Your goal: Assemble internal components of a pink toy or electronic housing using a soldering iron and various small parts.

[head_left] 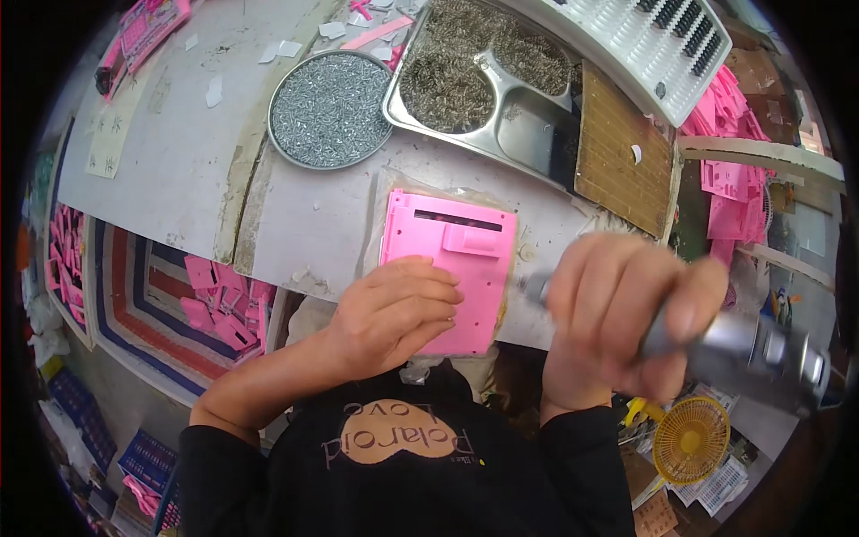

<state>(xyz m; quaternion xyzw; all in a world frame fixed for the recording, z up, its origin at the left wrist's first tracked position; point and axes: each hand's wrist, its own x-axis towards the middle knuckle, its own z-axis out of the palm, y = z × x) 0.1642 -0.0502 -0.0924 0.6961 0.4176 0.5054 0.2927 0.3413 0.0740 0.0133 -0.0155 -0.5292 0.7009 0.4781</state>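
Observation:
A pink plastic panel (479,291) with a dark slot and a raised block lies on clear plastic wrap (376,208) on the table in front of me. Over its lower left part my left hand (398,309) is placed, fingers together and curled on the surface, steadying it; the thumb is hidden. Closed round the grey and black body of a power screwdriver (756,345), my right hand (617,313) is raised to the right of the panel, blurred by motion. The tool's tip end (535,286) points left toward the panel without touching it.
Beyond the panel stand a round dish of small silver screws (331,107) and a steel compartment tray (537,130) holding small springs. A brown slatted board (622,152) and white ribbed tray (644,54) flank them. Pink parts (219,300) fill a striped bin; a yellow fan (691,438) sits lower right.

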